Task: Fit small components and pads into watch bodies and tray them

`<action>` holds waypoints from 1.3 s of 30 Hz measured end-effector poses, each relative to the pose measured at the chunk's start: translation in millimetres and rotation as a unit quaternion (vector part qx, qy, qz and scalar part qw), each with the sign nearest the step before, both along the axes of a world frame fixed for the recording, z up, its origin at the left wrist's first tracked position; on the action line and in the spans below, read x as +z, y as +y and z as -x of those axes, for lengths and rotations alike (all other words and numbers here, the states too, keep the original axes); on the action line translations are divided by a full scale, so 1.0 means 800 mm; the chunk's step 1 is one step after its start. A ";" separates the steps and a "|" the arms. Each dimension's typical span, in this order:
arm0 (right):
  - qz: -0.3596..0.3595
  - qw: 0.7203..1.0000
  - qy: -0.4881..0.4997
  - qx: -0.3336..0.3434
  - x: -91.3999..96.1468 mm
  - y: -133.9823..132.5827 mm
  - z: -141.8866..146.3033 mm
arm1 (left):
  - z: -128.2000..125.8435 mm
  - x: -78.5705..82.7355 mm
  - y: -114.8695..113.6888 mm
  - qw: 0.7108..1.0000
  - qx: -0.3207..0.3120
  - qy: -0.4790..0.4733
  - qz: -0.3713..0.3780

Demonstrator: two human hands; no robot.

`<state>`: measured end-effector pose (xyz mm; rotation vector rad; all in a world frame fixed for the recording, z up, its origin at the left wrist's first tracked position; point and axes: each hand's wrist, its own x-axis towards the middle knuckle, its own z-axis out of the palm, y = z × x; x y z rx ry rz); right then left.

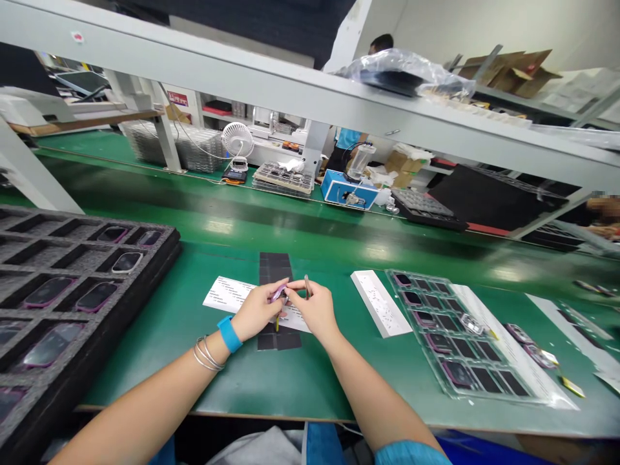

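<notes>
My left hand (259, 310) is closed on a small purple-rimmed watch case (279, 292), held above the bench. My right hand (314, 309) meets it from the other side, its fingers pinching a thin metal tool, perhaps tweezers (307, 284), whose lower end is hidden. A narrow yellow strip (278, 324) hangs below the fingers. Beneath both hands lie a printed paper sheet (227, 292) and a dark mat strip (274, 266). The fingers hide most of the case.
A black foam tray (159, 258) with several watch screens stands at left. To the right are a white block with small specks (380, 302), a clear plastic tray (448, 387) of purple-rimmed parts, and loose watch parts (530, 349). A small fan (237, 140) stands behind, under a grey beam (271, 81).
</notes>
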<state>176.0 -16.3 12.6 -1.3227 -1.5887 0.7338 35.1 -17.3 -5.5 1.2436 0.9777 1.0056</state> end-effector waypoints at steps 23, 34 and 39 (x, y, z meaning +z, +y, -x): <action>-0.254 0.942 -0.213 0.045 -0.005 0.001 -0.015 | 0.007 0.017 0.002 0.997 0.048 0.064 -0.009; -0.252 0.893 -0.346 0.140 0.011 0.000 -0.026 | 0.010 0.018 0.003 0.995 -0.055 0.002 0.078; -0.282 0.882 -0.350 0.144 0.003 0.002 -0.027 | 0.013 0.019 0.002 0.991 -0.126 0.033 0.037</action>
